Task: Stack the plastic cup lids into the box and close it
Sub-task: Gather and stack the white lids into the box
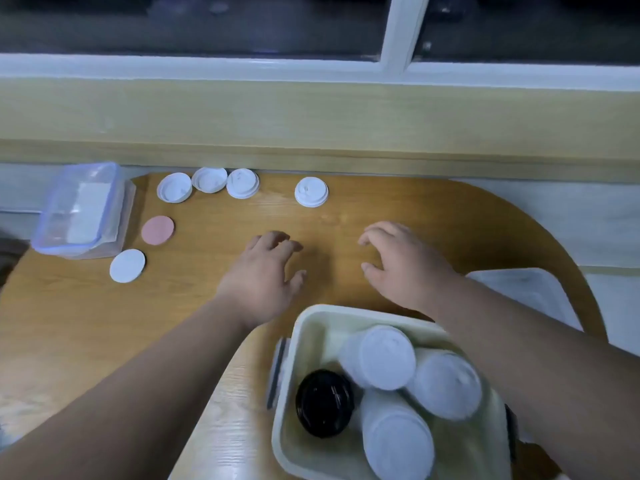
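Note:
A cream plastic box (304,327) stands open at the table's near edge. Inside it lie stacks of white lids (388,356) and one black lid (323,403). Both my hands hover over the wood just beyond the box: my left hand (266,268) and my right hand (398,261), fingers loosely curled, holding nothing. Far across the table sit a single white lid (311,191) and a row of three white lids (209,186). A pink lid (157,230) and a flat white lid (127,265) lie at the left.
A clear blue-rimmed container (79,209) sits at the table's left edge. A whitish flat lid of a box (526,289) lies at the right, partly behind my right forearm. A wooden ledge and window frame run along the far side.

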